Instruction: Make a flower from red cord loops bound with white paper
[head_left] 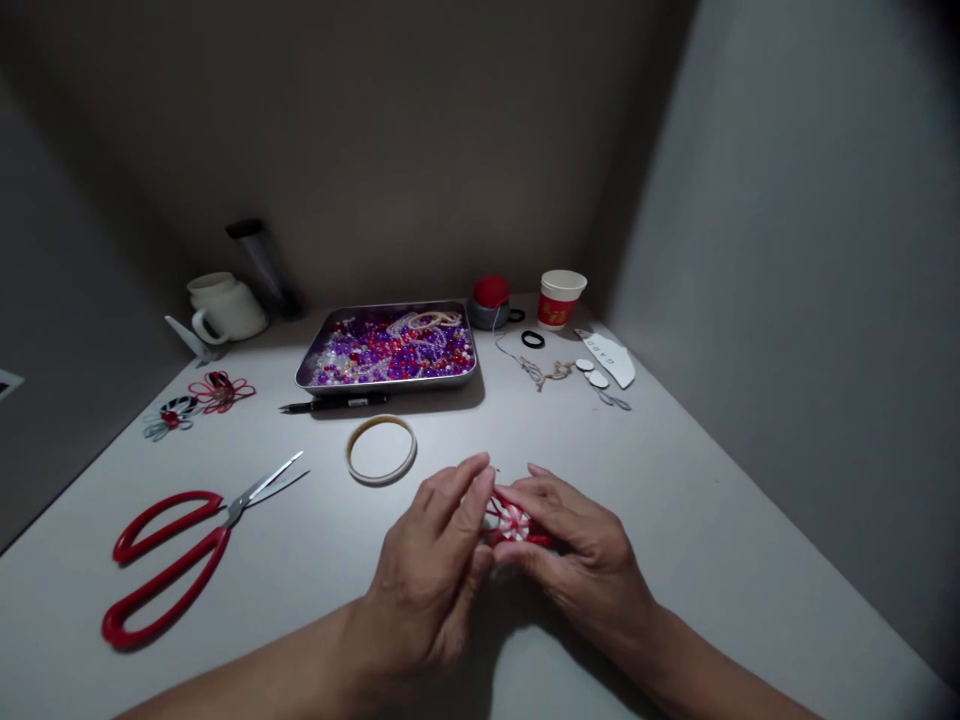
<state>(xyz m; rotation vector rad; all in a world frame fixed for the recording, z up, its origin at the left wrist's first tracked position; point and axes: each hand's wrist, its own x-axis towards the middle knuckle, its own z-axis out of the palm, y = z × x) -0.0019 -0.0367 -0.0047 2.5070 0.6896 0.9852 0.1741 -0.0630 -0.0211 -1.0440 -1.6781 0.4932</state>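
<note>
Both hands closed on a small red-and-white piece at the near edge of the table

The left hand and the right hand meet over the grey table, fingers curled together around a small red-and-white ornament that sits between them; only its middle shows, the rest is hidden under the fingers. Whether it rests on the table or is lifted off it I cannot tell. Both hands pinch it, the left from its side, the right from the other.

Just beyond the left hand's fingertips lies a pale ring of tape, flat and apart from the hand. Well out to the left of the left hand lie red-handled scissors, blades slightly parted and pointing toward the ring.

Farther off, past the ring, a black pen lies along the front of a metal tray filled with purple, red and clear beads. Left of the tray, two small looped flower shapes lie side by side, with a white mug behind them.

Beyond the right hand, a tangle of thread, a black band and small white discs lie scattered; behind them stand a red-topped pincushion and a paper cup
</note>
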